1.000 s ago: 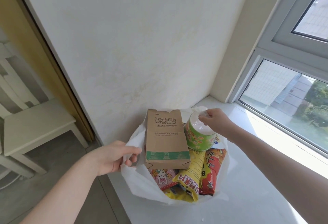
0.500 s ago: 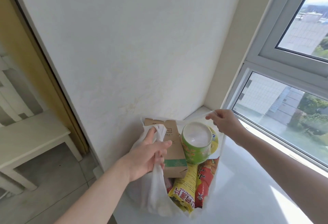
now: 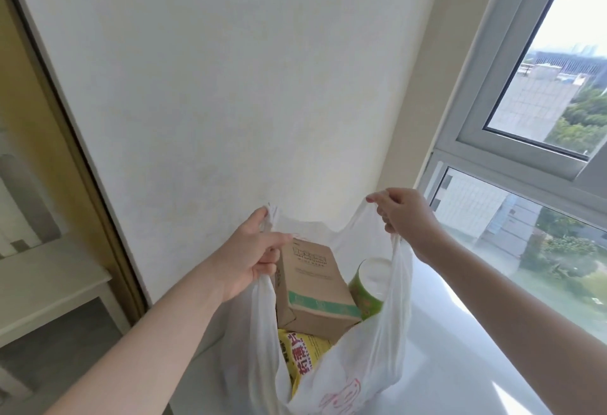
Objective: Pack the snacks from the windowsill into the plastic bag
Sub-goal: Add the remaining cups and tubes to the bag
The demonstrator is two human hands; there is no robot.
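A white plastic bag (image 3: pixel 361 365) stands on the white windowsill (image 3: pixel 460 365), held up by both handles. My left hand (image 3: pixel 253 260) grips the left handle. My right hand (image 3: pixel 404 217) grips the right handle, slightly higher. Inside the bag, a brown paper box (image 3: pixel 312 286) with a green stripe leans against a green cup with a white lid (image 3: pixel 368 286). A yellow snack packet (image 3: pixel 302 358) lies below them. Other contents are hidden by the bag's wall.
A white wall (image 3: pixel 246 86) rises right behind the bag. The window (image 3: pixel 525 217) runs along the right of the sill. At the left, beyond a gold door frame (image 3: pixel 65 158), stands a pale bench or table (image 3: pixel 49 286).
Both hands have risen and spread the handles, pulling the bag upright around the snacks. My right hand left the cup's lid one second ago and took the right handle.
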